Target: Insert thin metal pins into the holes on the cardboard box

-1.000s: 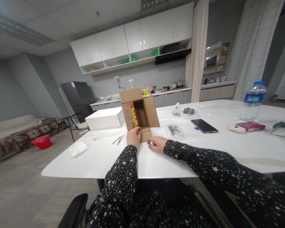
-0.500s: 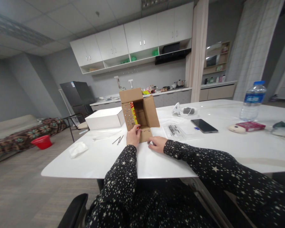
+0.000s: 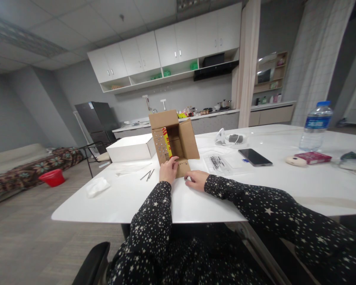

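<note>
A small brown cardboard box [image 3: 180, 138] lies on its side on the white table [image 3: 130, 198], its open mouth toward me and its flaps spread. Something yellow and red shows inside. My left hand [image 3: 167, 170] rests on the box's lower flap at the left, fingers curled over its edge. To the right of that flap, my right hand [image 3: 196, 179] lies on the table with its fingertips against the flap's corner. Both arms wear black sleeves with white stars.
A white flat box [image 3: 132, 148] sits left of the cardboard box, thin metal rods [image 3: 147, 174] and a crumpled tissue [image 3: 97, 186] nearer me. To the right lie a plastic bag [image 3: 218, 163], a phone [image 3: 254, 157], a red packet [image 3: 313, 157] and a water bottle [image 3: 315, 126].
My left hand's fingers have shifted slightly along the lower flap toward the box's opening. The right hand and the box have stayed put.
</note>
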